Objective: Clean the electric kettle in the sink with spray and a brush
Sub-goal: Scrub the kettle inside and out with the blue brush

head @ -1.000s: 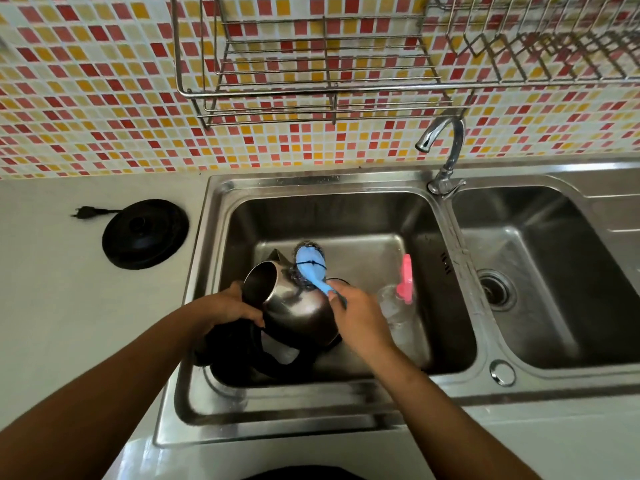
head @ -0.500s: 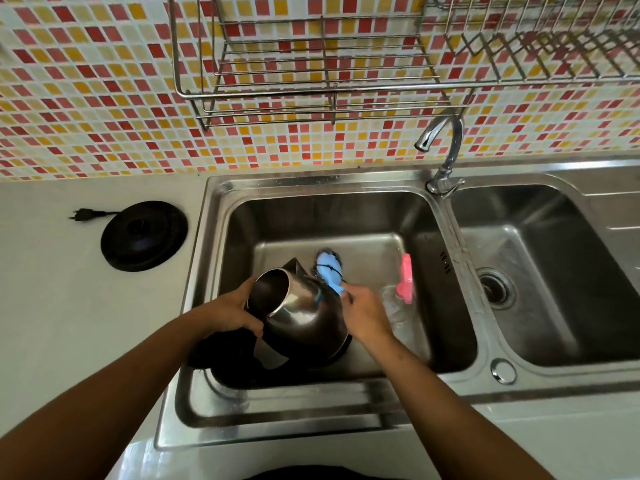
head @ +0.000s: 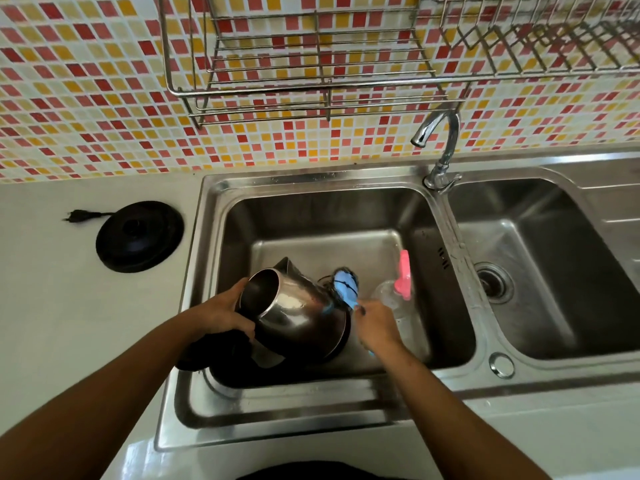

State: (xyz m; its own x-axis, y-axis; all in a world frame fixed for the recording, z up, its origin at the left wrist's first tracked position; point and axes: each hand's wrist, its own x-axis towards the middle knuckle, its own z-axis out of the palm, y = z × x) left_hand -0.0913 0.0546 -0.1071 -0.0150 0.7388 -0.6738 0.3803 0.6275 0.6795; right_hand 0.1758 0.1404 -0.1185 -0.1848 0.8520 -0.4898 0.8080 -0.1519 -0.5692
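Note:
A steel electric kettle (head: 294,315) lies tilted in the left sink basin (head: 426,216), its open mouth facing up and left. My left hand (head: 225,311) grips it at the rim and black handle. A blue brush (head: 346,289) with dark bristles presses against the kettle's right side, and my right hand (head: 375,327) is shut on its handle. A clear spray bottle (head: 398,299) with a pink trigger lies in the basin just right of the brush.
The kettle's black base (head: 138,235) with its plug sits on the white counter to the left. A chrome tap (head: 443,150) stands between the two basins. The right basin (head: 554,271) has a drain. Wire racks (head: 301,64) hang on the tiled wall.
The brush head has slid from the top of the kettle down along its right side, and my right hand moved right with it. The kettle has tipped slightly further left.

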